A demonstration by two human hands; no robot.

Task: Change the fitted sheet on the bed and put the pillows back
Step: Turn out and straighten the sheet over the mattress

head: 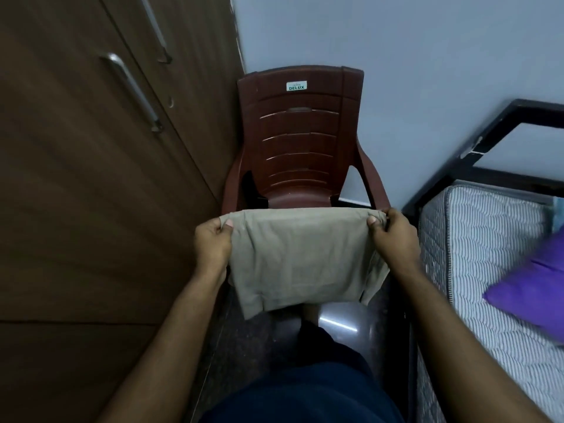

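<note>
Legs (305,389): nearest the cam, your dark blue trousers fill the bottom centre, dark glossy floor (338,325) just beyond.
Wardrobe (76,178): biggest thing in view, brown wood-grain, whole left side, two metal bar handles (134,93) on the doors.
Mattress (488,254): right side, bare, grey-white stripes, no sheet on it; sits in a black metal bed frame (457,169).
Chair (302,141): maroon plastic w/ arms, straight ahead, back toward the grey wall, tucked btwn wardrobe & bed; white "DELUX" sticker near the top.
Sheet (299,261): beige, folded into a rough rectangle, held up in front of the chair seat, hiding its front edge; lower edge hangs free above the floor.
Pillow (531,288): purple, blurred, lying on the mattress at the right edge.
L hand (213,239): you're gripping the sheet's top-left corner, thumb on top, fingers curled under the cloth.
R hand (393,236): same on the top-right corner, thumb pressing the bunched edge, fingers wrapped behind.
</note>
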